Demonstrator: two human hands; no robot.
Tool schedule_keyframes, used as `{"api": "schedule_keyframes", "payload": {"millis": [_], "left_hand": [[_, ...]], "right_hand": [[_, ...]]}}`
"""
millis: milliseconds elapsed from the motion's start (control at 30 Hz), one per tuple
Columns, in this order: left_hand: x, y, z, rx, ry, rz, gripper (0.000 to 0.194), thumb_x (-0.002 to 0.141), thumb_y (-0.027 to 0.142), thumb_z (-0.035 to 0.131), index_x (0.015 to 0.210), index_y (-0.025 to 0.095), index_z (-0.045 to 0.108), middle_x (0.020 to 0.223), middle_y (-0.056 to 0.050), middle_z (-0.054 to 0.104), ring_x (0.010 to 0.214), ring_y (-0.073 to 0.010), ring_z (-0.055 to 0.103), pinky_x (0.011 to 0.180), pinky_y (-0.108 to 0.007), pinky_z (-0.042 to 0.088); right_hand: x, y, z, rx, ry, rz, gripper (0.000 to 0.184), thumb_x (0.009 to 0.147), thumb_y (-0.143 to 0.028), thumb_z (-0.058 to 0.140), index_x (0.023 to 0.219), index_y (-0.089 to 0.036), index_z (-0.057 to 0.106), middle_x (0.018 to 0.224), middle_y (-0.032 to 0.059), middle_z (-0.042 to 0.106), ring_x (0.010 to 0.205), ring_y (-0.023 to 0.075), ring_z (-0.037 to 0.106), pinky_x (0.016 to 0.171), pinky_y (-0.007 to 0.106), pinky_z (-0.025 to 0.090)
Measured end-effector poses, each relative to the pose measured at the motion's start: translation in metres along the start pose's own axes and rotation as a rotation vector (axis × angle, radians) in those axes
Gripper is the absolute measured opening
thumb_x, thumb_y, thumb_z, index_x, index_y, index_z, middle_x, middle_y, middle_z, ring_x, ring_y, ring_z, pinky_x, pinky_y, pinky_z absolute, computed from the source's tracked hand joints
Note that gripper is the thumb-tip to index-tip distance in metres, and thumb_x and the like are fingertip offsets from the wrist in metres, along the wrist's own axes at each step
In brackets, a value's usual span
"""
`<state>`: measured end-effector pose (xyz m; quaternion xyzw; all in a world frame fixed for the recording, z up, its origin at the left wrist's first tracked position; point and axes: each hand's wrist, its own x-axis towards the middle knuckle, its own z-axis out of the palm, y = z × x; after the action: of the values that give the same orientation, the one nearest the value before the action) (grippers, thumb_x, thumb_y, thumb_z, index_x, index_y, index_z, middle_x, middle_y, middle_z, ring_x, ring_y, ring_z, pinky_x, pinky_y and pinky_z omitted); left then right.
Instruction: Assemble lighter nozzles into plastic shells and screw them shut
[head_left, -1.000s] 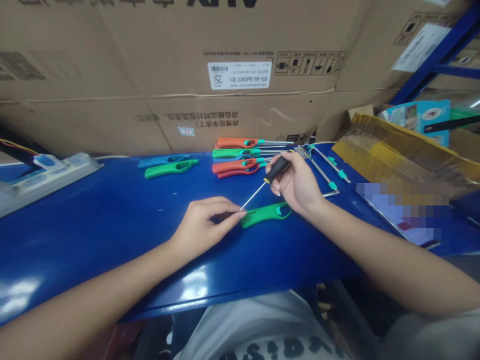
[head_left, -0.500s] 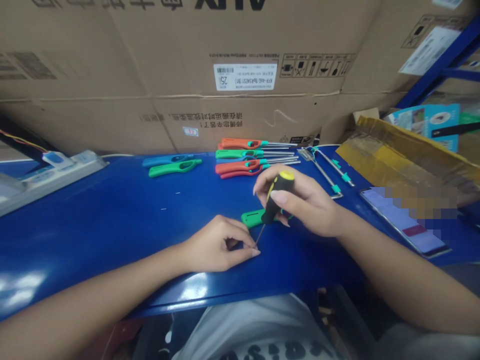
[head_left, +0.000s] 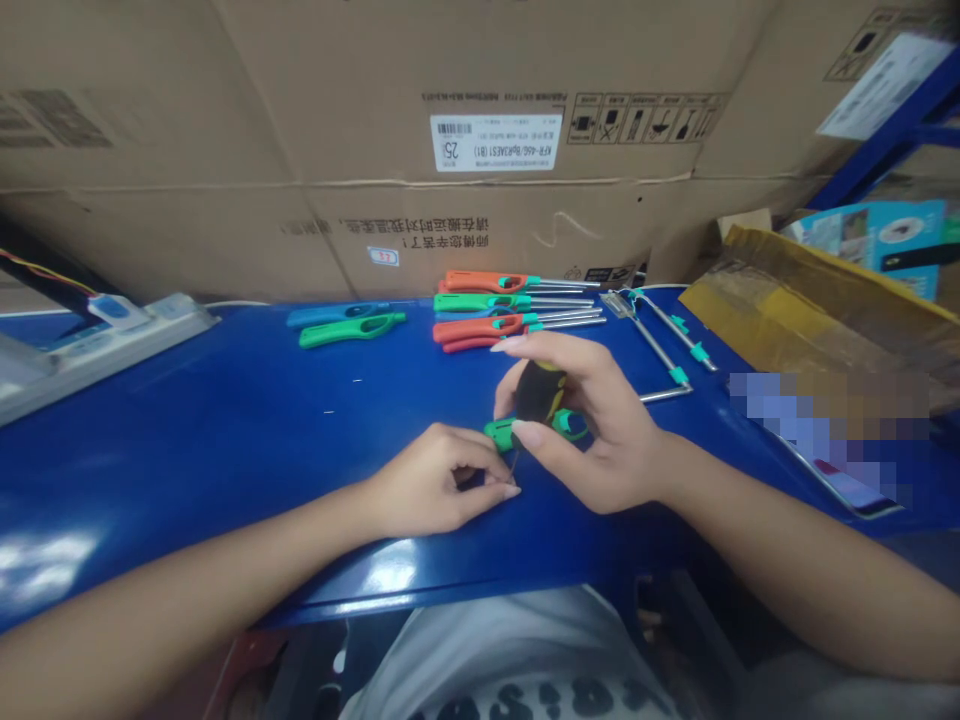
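Note:
My right hand point(head_left: 611, 425) is wrapped round the black and yellow handle of a screwdriver point(head_left: 538, 392), whose thin shaft slants down to the fingertips of my left hand point(head_left: 431, 482). The left thumb and forefinger are pinched together just over the blue table, and whatever lies between them is hidden. Behind the screwdriver, partly covered by my right hand, lies a green gas lighter handle point(head_left: 498, 434). Farther back are several long-nosed gas lighters point(head_left: 480, 327) in orange, green, blue and red, their metal tubes pointing right.
Left of the lighters lie a green handle point(head_left: 319, 336) and a blue handle point(head_left: 306, 315). Metal tubes with teal clips point(head_left: 656, 345) lie right. A phone point(head_left: 832, 470), a taped carton point(head_left: 720, 290) and a power strip point(head_left: 169, 322) flank the blue table point(head_left: 247, 420). Cardboard point(head_left: 247, 230) stands behind.
My right hand has tipped the screwdriver handle and brought it lower and to the left. More of the green lighter handle's right end shows. The left hand keeps its pinch.

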<state>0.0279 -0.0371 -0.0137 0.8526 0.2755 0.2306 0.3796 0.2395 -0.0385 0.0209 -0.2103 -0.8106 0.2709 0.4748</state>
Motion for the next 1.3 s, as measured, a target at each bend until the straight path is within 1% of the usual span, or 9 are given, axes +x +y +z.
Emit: {"api": "schedule_keyframes", "payload": {"millis": [167,300,400,500,600,767,967,1067,1300], "left_hand": [[0.002,-0.001,-0.001,-0.019,0.012,-0.003,0.017,0.093,0.031,0.065,0.088,0.019,0.078,0.083,-0.004,0.076,0.060,-0.0113,0.059,0.059,-0.025,0.046],[0.004,-0.003,-0.004,0.060,0.189,-0.007,0.026,0.085,0.040,0.076,0.103,0.021,0.075,0.087,-0.003,0.072,0.074,-0.0145,0.063,0.067,-0.026,0.049],[0.004,-0.007,-0.007,0.233,0.276,0.002,0.041,0.080,0.042,0.080,0.115,0.023,0.071,0.096,-0.004,0.069,0.089,-0.0196,0.062,0.084,-0.033,0.051],[0.005,-0.012,-0.009,0.342,0.229,-0.003,0.048,0.080,0.040,0.079,0.123,0.022,0.066,0.112,-0.007,0.069,0.104,-0.0253,0.059,0.093,-0.040,0.049],[0.005,-0.017,-0.008,0.347,0.188,0.014,0.048,0.083,0.036,0.076,0.127,0.022,0.062,0.120,-0.008,0.068,0.109,-0.0264,0.059,0.099,-0.042,0.047],[0.005,-0.019,-0.006,0.326,0.177,0.051,0.043,0.085,0.030,0.074,0.126,0.019,0.062,0.118,-0.008,0.070,0.108,-0.0247,0.061,0.098,-0.040,0.047],[0.007,-0.021,-0.006,0.331,0.157,0.071,0.041,0.087,0.029,0.072,0.125,0.019,0.062,0.118,-0.007,0.071,0.108,-0.0240,0.062,0.098,-0.041,0.047],[0.007,-0.022,-0.005,0.329,0.153,0.060,0.039,0.087,0.029,0.072,0.124,0.020,0.063,0.117,-0.007,0.071,0.108,-0.0244,0.062,0.098,-0.042,0.047],[0.004,-0.022,-0.005,0.325,0.136,0.050,0.038,0.088,0.029,0.071,0.124,0.020,0.063,0.118,-0.007,0.071,0.108,-0.0244,0.062,0.098,-0.043,0.047]], "right_hand": [[0.003,-0.001,0.002,0.017,0.087,0.053,0.060,0.086,-0.018,0.070,0.140,-0.035,0.049,0.132,0.0062,0.060,0.095,0.0204,0.071,0.073,0.033,0.062],[0.004,0.001,0.005,-0.024,0.255,0.033,0.056,0.087,-0.018,0.070,0.136,-0.036,0.051,0.133,0.0044,0.061,0.083,0.0169,0.069,0.061,0.029,0.060],[0.004,0.006,0.007,-0.074,0.332,0.005,0.057,0.085,-0.017,0.072,0.135,-0.036,0.051,0.135,0.0042,0.059,0.088,0.0175,0.069,0.065,0.030,0.061],[0.004,0.012,0.009,-0.086,0.364,0.034,0.057,0.085,-0.018,0.072,0.134,-0.038,0.052,0.135,0.0030,0.059,0.088,0.0174,0.069,0.067,0.031,0.061],[0.003,0.016,0.011,-0.070,0.382,0.061,0.056,0.084,-0.022,0.074,0.133,-0.040,0.052,0.134,0.0024,0.060,0.083,0.0170,0.069,0.064,0.031,0.061],[0.000,0.018,0.013,-0.089,0.375,0.051,0.057,0.085,-0.021,0.074,0.134,-0.039,0.052,0.134,0.0031,0.060,0.085,0.0178,0.069,0.064,0.032,0.061],[-0.001,0.029,0.011,-0.180,0.335,-0.077,0.061,0.085,-0.019,0.073,0.139,-0.032,0.048,0.134,0.0072,0.059,0.110,0.0242,0.068,0.077,0.036,0.065],[-0.001,0.034,0.010,-0.207,0.323,-0.141,0.064,0.085,-0.018,0.073,0.142,-0.029,0.046,0.134,0.0091,0.059,0.116,0.0257,0.066,0.081,0.039,0.065],[-0.002,0.034,0.010,-0.224,0.307,-0.160,0.062,0.087,-0.019,0.071,0.142,-0.030,0.045,0.136,0.0092,0.059,0.122,0.0273,0.064,0.094,0.045,0.062]]}}
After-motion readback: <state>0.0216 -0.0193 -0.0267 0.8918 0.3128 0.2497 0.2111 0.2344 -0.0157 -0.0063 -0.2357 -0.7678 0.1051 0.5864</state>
